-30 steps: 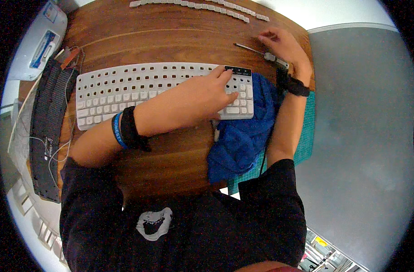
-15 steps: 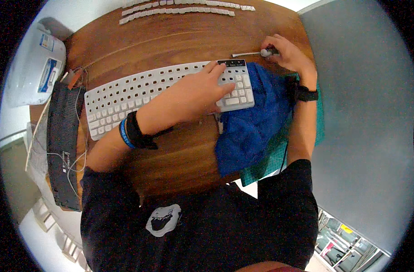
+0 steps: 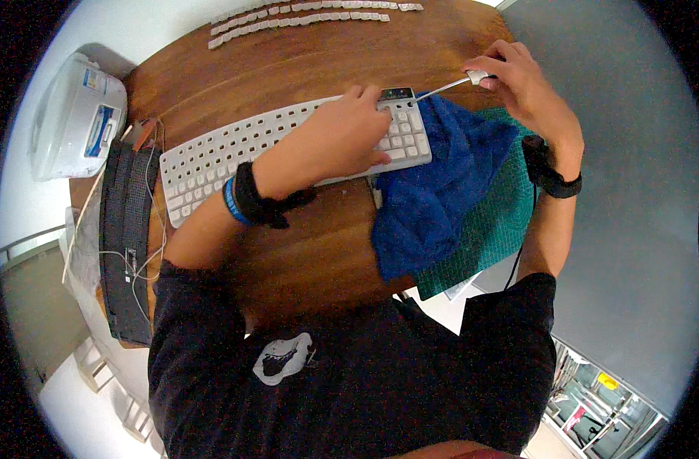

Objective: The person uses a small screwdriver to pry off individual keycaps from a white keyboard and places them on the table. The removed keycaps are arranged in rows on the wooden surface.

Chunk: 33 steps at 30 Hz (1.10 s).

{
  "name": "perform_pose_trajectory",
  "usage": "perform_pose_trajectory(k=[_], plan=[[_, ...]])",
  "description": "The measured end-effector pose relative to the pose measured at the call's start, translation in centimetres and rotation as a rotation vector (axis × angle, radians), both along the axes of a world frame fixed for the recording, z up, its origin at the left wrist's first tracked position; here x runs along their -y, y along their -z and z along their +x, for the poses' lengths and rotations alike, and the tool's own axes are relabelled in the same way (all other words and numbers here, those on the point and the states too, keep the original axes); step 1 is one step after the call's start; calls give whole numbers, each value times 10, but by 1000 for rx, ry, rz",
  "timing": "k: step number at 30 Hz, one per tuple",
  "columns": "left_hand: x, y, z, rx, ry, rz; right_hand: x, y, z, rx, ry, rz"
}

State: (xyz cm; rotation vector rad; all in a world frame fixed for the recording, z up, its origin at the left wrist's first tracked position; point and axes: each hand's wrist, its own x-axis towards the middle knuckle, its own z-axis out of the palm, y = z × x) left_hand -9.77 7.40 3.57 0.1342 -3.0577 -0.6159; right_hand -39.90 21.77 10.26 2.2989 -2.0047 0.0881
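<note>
A wooden table (image 3: 319, 256) fills the middle of a light-walled room. At its far left sits a clear-sided white box (image 3: 74, 115); nearer, a long dark panel (image 3: 128, 229) lies along the left edge, with thin cables (image 3: 135, 279) trailing over it.

Right of that, the white keyboard (image 3: 227, 149) lies across the table, its far rows showing bare sockets and its near rows and right-hand block carrying caps. Loose keycaps (image 3: 311, 20) stand in lines at the far side. The keyboard looks light and stiff, with smooth caps that fingers could slip on; its outer frame seems the firmest place to hold, while the exposed sockets look more delicate.

The left hand (image 3: 338, 134) lies over the keyboard's right half, fingers partly curled; I cannot tell whether it grips or merely steadies. A crumpled, soft blue cloth (image 3: 434, 206) adjoins the keyboard's right end, overlapping a green mat (image 3: 487, 237).

Farther right, the right hand (image 3: 518, 80), well apart from the left, pinches the handle of a slim screwdriver (image 3: 478, 77). Its shaft slants left to the keyboard's far right corner; contact is unclear. The tool looks rigid and light, best held by that handle.
</note>
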Motion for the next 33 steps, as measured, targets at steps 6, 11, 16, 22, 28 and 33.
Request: perform_pose_trajectory(k=[6, 11, 16, 22, 28, 33], plan=[[-6, 8, -22, -47, -106, -87, -2, -11, 28, -6, -74, -114], [-6, 14, -28, -48, -126, -116, -5, -23, 54, -97, -29, -104], [-7, 23, -32, -110, -135, -51, -2, -27, 79, -166, -67, -159], [-4, 30, -37, -128, -144, -12, 8, -48, 113, -121, -116, -76], [-3, 30, -38, -119, -134, -7, 13, -40, 73, 76, -143, -29], [0, 34, -40, -127, -117, 37, 8, -9, 9, 227, -9, 52]])
